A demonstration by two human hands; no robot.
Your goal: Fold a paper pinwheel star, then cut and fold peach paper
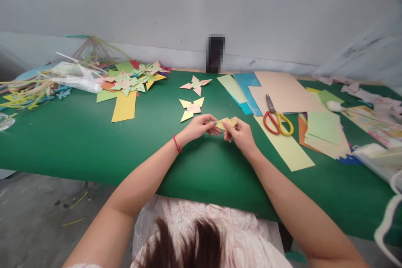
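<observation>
Between my two hands, just above the green table [150, 134], is a small folded piece of yellow paper [223, 123]. My left hand [204, 127] pinches its left end between thumb and fingers. At the other end, my right hand [240, 133] grips it with the thumb on top. Right beyond my left hand lies a folded paper star [187, 107] with yellow points and a pink middle. Behind that one is another paper star [196, 85] with pink points and a green middle.
Scissors [276, 119] with red and yellow handles lie on paper sheets [282, 92] to the right. A pile of folded paper stars [135, 77] and a yellow strip [124, 106] are at the left. Colored strips [28, 92] lie farther left. A plastic tray [373, 163] stands at the right edge.
</observation>
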